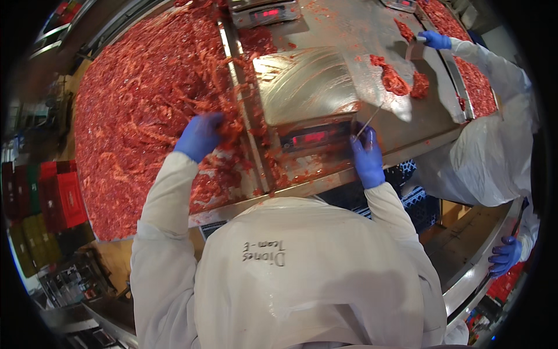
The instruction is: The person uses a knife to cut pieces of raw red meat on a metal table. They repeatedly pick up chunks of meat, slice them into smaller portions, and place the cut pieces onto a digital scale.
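Note:
My left hand (199, 136), in a blue glove, is over the right part of a large spread of raw ground meat (139, 110). Motion blurs its fingers, and I cannot see whether they hold any meat. A metal divider (243, 99) runs between the meat and a scale (308, 87) with a smeared steel plate and a lit red display. At the scale's near right corner, my gloved right hand (367, 158) is closed on a thin metal tool (370, 120), which slants up and away; its kind is unclear.
Meat clumps (395, 81) lie on the steel table (331, 29). At the right, a co-worker's gloved hand (435, 39) holds a flat metal tool. Another scale (264, 13) stands farther back. Another person's gloved hand (505, 256) shows lower right. Red crates (63, 195) are at the left.

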The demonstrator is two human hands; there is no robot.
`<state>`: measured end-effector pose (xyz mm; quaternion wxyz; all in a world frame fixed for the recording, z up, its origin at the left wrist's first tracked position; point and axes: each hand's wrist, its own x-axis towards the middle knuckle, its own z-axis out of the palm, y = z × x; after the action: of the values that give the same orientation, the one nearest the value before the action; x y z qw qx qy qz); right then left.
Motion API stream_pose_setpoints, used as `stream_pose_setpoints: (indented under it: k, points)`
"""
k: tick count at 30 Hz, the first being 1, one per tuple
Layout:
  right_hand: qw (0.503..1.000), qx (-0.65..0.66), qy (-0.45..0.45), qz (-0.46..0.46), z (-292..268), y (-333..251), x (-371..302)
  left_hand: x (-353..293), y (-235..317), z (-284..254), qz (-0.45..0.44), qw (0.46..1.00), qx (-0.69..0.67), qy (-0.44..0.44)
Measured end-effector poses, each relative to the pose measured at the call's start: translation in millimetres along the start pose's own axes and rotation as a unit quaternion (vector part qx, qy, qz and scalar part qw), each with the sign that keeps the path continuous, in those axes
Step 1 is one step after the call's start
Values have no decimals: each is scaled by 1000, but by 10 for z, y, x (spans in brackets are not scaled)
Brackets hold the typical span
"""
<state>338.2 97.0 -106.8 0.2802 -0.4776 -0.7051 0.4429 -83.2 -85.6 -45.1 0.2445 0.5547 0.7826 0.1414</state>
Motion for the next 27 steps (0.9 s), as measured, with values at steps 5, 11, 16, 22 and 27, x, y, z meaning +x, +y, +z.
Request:
stream_pose_setpoints:
  k: [5,11,16,22,27]
  points:
    - [997,-75,22,-4,-24,124,-63,370,1472,-806,91,995,-40,10]
    - [999,39,17,13,-2,48,-67,866,1667,-202,148,953,-263,33]
    - [1000,15,22,17,-40,-198,-154,286,611,69,-2,992,6,123]
    - [999,8,20,39,13,-157,-170,28,491,443,-11,980,-189,61]
    - [999,19,34,18,56,40,-117,422,1349,-265,67,913,-402,-7]
